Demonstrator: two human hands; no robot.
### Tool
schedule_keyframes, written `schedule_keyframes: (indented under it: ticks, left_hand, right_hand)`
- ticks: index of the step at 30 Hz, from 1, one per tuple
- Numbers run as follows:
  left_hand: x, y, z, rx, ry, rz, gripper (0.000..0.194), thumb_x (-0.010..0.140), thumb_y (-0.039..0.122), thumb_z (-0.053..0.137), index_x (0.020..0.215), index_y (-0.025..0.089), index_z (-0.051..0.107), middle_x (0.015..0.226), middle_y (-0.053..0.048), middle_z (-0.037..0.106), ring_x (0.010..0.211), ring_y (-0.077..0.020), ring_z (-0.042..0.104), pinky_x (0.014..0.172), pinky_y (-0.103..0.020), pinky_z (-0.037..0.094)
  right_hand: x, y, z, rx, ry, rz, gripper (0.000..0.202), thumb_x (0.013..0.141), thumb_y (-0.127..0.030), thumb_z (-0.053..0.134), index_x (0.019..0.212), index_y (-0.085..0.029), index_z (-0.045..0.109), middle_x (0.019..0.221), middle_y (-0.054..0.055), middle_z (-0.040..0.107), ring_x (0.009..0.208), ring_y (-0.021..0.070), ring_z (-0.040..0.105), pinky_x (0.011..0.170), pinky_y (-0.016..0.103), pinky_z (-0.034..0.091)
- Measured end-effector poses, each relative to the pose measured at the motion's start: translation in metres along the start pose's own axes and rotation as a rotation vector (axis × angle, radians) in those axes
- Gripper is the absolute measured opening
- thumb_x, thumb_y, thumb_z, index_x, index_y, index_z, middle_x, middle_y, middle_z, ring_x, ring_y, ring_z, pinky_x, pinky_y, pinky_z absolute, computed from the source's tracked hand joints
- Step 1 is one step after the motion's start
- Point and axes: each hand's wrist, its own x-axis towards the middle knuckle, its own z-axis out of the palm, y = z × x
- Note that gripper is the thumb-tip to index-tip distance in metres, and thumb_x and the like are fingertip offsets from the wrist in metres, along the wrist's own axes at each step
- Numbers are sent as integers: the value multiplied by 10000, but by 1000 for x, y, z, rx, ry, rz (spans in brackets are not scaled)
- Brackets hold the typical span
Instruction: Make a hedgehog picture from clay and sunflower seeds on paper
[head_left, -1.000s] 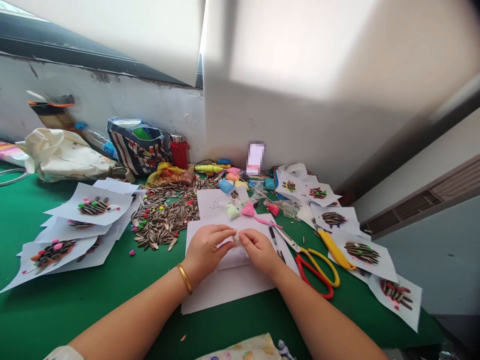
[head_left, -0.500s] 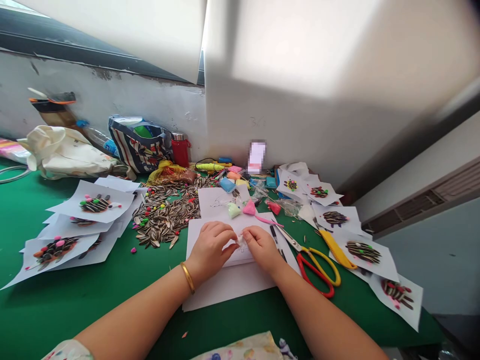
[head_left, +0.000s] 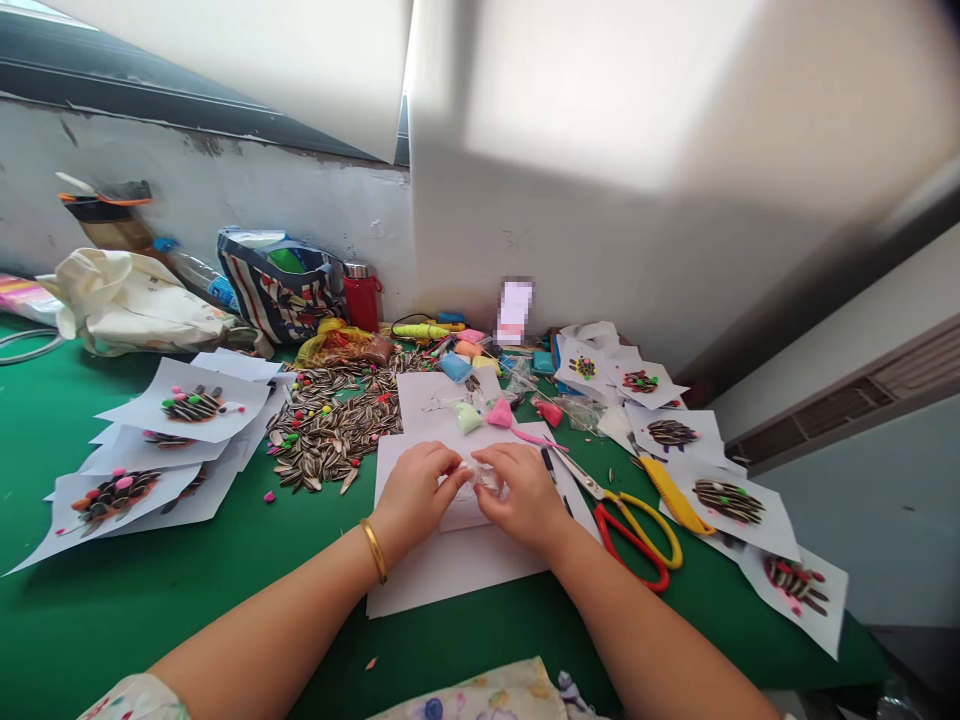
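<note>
Flat green tabletop (head_left: 150,590) is loaded. White paper sheets (head_left: 450,578), smooth, are stacked centre front. Cream cloth bag (head_left: 131,305) is slumped back left, contents hidden. Navy-and-white striped fabric tote (head_left: 296,315) is filled with a green item (head_left: 287,262) and clear plastic (head_left: 251,238). Striped sunflower seeds (head_left: 337,440) are heaped, bright round balls (head_left: 325,411) mixed in. Left hand (head_left: 420,495) is half-curled, fingertips nearly closed; right hand (head_left: 529,495) is cupped, thumb opposed. Crumpled, translucent whitish piece (head_left: 487,478) is pinched between both hands' fingertips, over the paper.
</note>
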Motion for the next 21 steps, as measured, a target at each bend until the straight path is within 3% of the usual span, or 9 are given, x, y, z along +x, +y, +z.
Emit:
schedule_keyframes:
  ticks: [6,11,16,21]
  left_hand:
    - [2,0,0,-71,-101,-27,294,957,357,517,745,190,634,735,-23,623,741,-182,566,685,-306,426]
    - [1,-2,5,-228,-87,-100,214,923,341,563,823,191,679,804,-30,677,781,-180,603,724,-303,467]
    - [1,-4,7,-321,-69,-200,194,867,363,613,847,193,704,820,-33,701,770,-183,633,704,-300,498]
    - [1,-4,5,-329,-84,-220,224,871,369,590,817,188,708,799,-35,710,745,-183,640,688,-296,502]
  right_hand:
    - [0,-1,3,-4,-47,-49,291,824,-182,608,1111,-221,640,991,59,710,950,236,622,890,403,397]
    - [2,-1,2,16,0,5,275,781,-110,568,1024,-213,646,909,45,699,883,222,618,844,384,416]
    - [1,2,1,94,2,23,322,792,-102,551,1079,-227,627,1014,55,692,960,224,614,882,384,432]
    - [-2,4,5,141,-5,32,308,773,-195,661,1067,-226,576,1022,61,668,970,236,599,882,387,439]
